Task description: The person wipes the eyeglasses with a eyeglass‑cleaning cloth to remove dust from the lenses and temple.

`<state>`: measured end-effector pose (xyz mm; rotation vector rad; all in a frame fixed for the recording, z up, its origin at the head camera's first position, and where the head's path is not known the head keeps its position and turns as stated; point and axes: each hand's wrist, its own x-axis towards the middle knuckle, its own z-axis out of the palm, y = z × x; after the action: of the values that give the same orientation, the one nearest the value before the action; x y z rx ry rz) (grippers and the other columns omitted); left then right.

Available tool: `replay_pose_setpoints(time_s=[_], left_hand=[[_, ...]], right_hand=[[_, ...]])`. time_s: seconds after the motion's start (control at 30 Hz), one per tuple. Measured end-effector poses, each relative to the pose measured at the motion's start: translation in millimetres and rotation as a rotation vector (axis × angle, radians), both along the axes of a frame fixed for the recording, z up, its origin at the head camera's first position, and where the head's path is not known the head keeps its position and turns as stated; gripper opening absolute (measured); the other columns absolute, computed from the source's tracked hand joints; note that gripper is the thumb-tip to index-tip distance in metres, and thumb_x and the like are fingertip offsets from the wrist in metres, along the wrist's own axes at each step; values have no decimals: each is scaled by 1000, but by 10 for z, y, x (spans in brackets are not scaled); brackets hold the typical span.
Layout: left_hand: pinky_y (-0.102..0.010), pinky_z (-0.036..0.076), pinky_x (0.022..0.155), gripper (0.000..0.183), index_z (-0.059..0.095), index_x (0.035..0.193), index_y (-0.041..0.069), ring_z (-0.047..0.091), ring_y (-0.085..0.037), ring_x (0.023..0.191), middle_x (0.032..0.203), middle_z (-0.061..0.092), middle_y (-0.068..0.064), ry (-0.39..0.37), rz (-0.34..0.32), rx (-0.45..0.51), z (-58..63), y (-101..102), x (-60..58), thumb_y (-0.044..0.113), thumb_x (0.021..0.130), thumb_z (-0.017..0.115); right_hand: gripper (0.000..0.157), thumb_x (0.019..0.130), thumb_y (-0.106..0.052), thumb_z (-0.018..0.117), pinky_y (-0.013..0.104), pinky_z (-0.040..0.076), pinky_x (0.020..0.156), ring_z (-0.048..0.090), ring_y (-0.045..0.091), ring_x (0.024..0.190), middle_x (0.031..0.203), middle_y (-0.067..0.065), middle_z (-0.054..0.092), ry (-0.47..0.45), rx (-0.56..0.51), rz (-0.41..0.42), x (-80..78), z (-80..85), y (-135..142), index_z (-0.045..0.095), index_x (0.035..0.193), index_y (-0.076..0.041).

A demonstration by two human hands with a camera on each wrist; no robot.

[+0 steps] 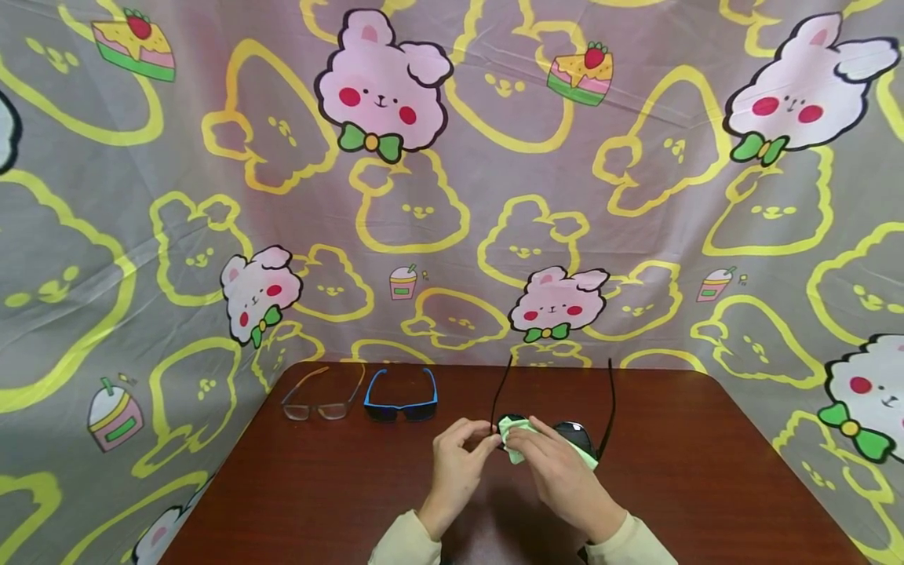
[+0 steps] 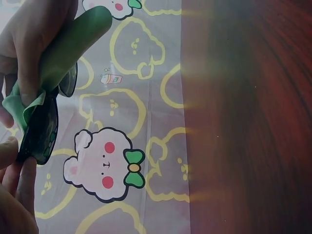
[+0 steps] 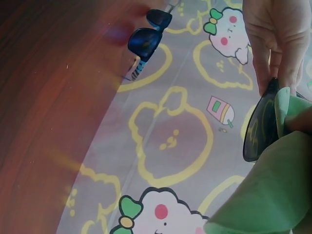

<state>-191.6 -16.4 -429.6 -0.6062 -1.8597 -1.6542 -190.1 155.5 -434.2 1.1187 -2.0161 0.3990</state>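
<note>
A pair of black sunglasses (image 1: 574, 433) is held up over the table, temples unfolded and pointing away from the person. My left hand (image 1: 455, 463) pinches the frame at its left corner, between thumb and fingers. With my right hand (image 1: 561, 479) I hold a light green cloth (image 1: 505, 428) against the left lens. In the left wrist view, the cloth (image 2: 73, 46) wraps over the edge of the dark lens (image 2: 43, 131). The right wrist view shows a loose part of the cloth (image 3: 263, 195) hanging below the fingers. Fingers and cloth hide part of that lens.
On the brown table (image 1: 318, 486), blue-framed sunglasses (image 1: 400, 411) lie at the back left with temples open. Left of them are clear-lensed glasses (image 1: 315, 411) with orange-tipped temples. A patterned curtain (image 1: 452, 180) encloses the table's back and sides.
</note>
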Motion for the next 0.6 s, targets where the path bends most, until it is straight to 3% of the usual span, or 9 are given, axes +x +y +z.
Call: replay_pose_setpoints(time_s=[0.3, 0.6], left_hand=[[-21, 50, 54, 12, 69, 83, -6, 63, -17, 61, 74, 65, -9, 32, 5, 5, -39, 22, -12, -8, 73, 75], [-22, 51, 55, 11, 72, 87, 4, 62, -9, 64, 77, 65, 1, 28, -10, -2, -313, 6, -195, 6, 77, 76]], right_hand=[[41, 105, -15, 20, 51, 45, 91, 61, 16, 103, 104, 4, 64, -51, -16, -45, 1, -11, -38, 58, 110, -2], [46, 103, -15, 16, 51, 41, 95, 60, 18, 106, 108, 5, 64, -102, 11, -63, -17, -13, -39, 59, 112, -4]])
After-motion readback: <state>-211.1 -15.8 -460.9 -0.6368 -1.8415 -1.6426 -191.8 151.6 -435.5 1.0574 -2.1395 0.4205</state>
